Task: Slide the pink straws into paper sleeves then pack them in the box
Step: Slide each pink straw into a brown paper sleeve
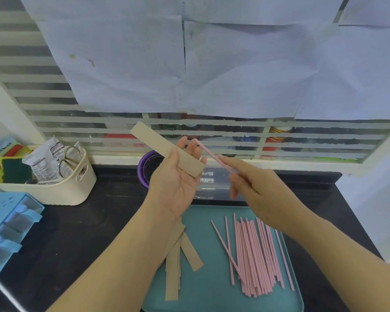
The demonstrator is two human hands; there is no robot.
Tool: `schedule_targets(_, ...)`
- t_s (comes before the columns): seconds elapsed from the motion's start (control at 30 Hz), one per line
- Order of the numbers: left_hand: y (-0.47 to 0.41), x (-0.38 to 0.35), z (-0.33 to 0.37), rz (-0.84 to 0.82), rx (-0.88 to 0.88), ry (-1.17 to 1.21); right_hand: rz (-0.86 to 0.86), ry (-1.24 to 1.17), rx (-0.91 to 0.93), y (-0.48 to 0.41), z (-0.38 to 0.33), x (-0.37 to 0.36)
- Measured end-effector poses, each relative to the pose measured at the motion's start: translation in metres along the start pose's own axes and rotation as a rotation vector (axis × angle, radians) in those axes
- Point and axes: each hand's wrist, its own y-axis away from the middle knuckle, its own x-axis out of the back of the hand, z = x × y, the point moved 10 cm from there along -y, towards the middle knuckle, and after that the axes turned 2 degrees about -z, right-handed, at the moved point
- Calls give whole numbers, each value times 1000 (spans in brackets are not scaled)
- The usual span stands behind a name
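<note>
My left hand (175, 183) holds a brown paper sleeve (153, 139) up above the counter, thumb across it, the sleeve slanting up to the left. My right hand (254, 185) pinches one pink straw (208, 152) whose far tip points up-left, close to the left fingers and apart from the sleeve's lower end. On the teal tray (212, 291) lie a pile of several pink straws (254, 255) at right and several loose paper sleeves (178, 255) at left. A clear box (214, 183) sits behind the tray, partly hidden by my hands.
A cream basket (54, 190) with scissors and packets stands at back left. A blue drawer unit (7, 228) is at the left edge. A purple round holder (144, 167) sits behind my left hand. A slatted window with taped paper backs the dark counter (88, 239).
</note>
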Motion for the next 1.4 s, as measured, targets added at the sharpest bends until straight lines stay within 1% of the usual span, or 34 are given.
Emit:
schedule_targets(0.1, -3, 3, 6, 3, -40, 7, -84, 63, 6, 5, -3, -8)
schedule_targets(0.2, -5, 4, 8, -7, -58, 3, -153, 112, -37, 6, -1, -16)
schedule_targets(0.5, -3, 8, 5, -8, -31, 3, -156, 13, -149, 3, 6, -16)
schedule_targets(0.87, -2, 9, -3, -8, -1, -19, -143, -19, -192, -2, 6, -19)
schedule_targets(1.07, -2, 9, -5, -7, -4, -76, -197, -48, -251, -5, 8, -21)
schedule_targets(1.2, -1, 11, -4, 17, -26, -113, -274, -156, -321, -5, 14, -24)
schedule_targets(1.27, -1, 12, -2, 27, -43, -146, -222, -297, -360, -6, 19, -20)
schedule_targets(1.33, -1, 11, -2, 25, -45, -201, -77, -465, -405, -11, 24, -12)
schedule_targets(1.4, -1, 7, -6, 2, -30, -250, 33, -493, -409, -18, 29, -8)
